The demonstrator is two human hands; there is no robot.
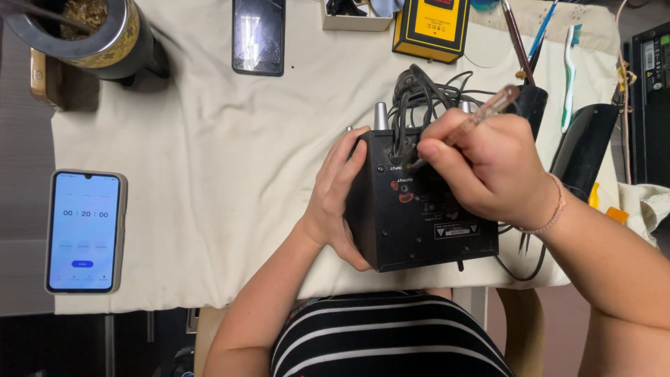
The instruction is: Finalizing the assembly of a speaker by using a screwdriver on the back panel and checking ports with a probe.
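A black box-shaped electronic unit (419, 223) rests on the cream cloth near the table's front edge, its labelled back panel facing up. My left hand (335, 199) grips the unit's left side and steadies it. My right hand (488, 171) holds a screwdriver with a clear pinkish handle (488, 108); its tip touches the panel near the top, beside a bundle of black cables (419, 94) that come out of the unit.
A phone showing a timer (85, 230) lies at the left edge. A dark phone (258, 35), a yellow meter (431, 28) and a metal pot (91, 35) sit at the back. A black holder with brushes (530, 91) and a toothbrush (569, 77) stand at right.
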